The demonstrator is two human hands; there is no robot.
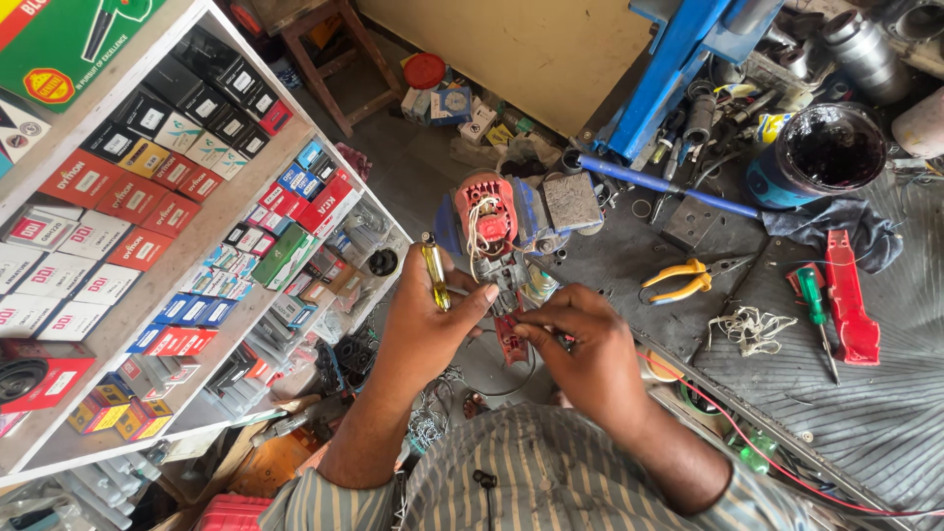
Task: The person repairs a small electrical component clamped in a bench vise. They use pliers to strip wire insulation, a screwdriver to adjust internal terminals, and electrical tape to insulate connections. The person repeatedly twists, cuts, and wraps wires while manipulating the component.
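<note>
- Left hand: closed round a yellow-handled screwdriver, just left of the red part.
- Right hand: pinching the red part, fingers at its right edge.
- Red motor housing: just above the red part.
- Yellow pliers: on the desk, well right of the red part.

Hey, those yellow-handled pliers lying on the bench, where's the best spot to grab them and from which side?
Take the yellow-handled pliers by the two yellow handles, probably coming down from above. They lie flat on the grey bench, handles toward the red motor housing, metal jaws pointing toward the green-handled screwdriver. The handles are the wide, padded part, with bare bench around them, so fingers should close over both together.
</note>
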